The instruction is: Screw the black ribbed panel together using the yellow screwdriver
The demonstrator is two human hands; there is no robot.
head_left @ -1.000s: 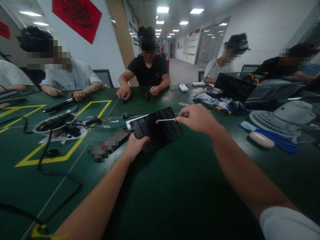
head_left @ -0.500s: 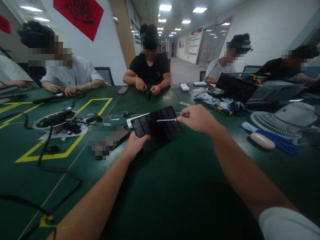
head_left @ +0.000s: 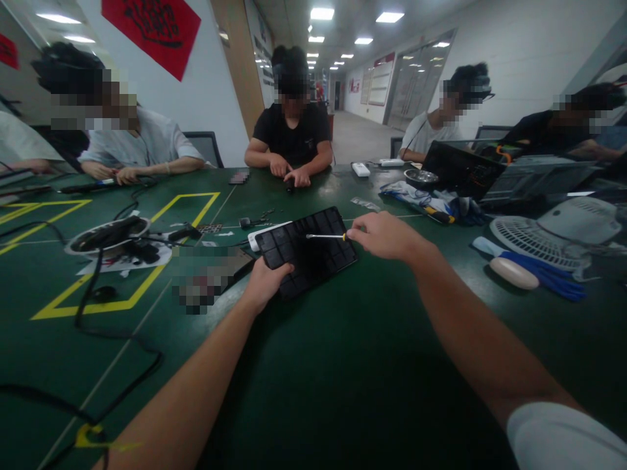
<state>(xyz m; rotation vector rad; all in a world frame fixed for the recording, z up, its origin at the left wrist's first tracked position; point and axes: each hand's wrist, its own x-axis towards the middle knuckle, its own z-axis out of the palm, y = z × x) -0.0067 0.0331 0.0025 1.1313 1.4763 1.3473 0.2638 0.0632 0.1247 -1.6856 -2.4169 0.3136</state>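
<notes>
Gripping the near left part of the black panel (head_left: 321, 258) with the left hand (head_left: 264, 284), thumb flat on its face, other fingers out of sight. Pinching the yellow end of a thin tool (head_left: 324, 235) in the right hand (head_left: 385, 233), closed near the right side of the panel. Pointing left with the tool over the panel; can't tell if touching. Slanted over the green table (head_left: 343, 372), the panel in the left hand. Peeking out just past the panel's far left edge, a white strip (head_left: 253, 241). Just left of the panel, a blurred-out thing (head_left: 213, 274). Farther left of it, a white dish (head_left: 71, 247) full of black stuff, next to yellow tape (head_left: 132, 302). Well to the right of the panel, a pale, smooth lump (head_left: 513, 273), a blue glove (head_left: 558, 284) and a white fan (head_left: 580, 222). Far past the panel, another person (head_left: 292, 140) in a black top, hands close together.
</notes>
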